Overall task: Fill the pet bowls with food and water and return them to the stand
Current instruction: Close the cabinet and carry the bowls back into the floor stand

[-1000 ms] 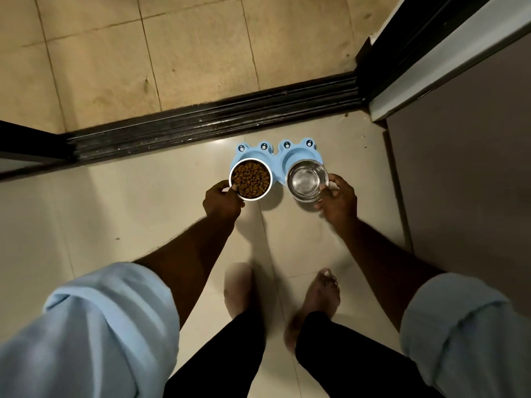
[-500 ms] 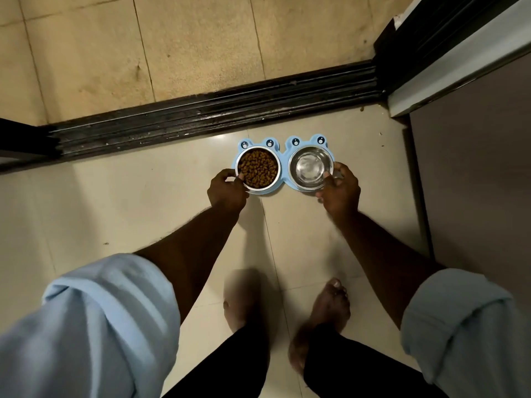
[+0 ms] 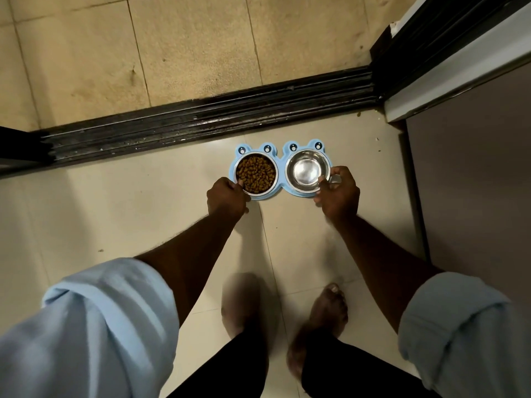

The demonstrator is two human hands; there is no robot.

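Note:
A light blue frog-shaped stand (image 3: 280, 152) sits on the pale floor just in front of a dark door track. A steel bowl full of brown kibble (image 3: 255, 172) rests in its left hole, with my left hand (image 3: 227, 199) gripping the near rim. A shiny steel bowl holding clear water (image 3: 307, 171) rests in the right hole. My right hand (image 3: 339, 193) pinches that bowl's near right rim.
The black sliding-door track (image 3: 201, 119) runs across just beyond the stand, with beige tiles past it. A door frame and brown panel (image 3: 471, 182) stand close on the right. My bare feet (image 3: 316, 317) are on the floor below the hands.
Both bowls have moved forward and down from above the stand into its two holes. My hands have kept hold of the rims.

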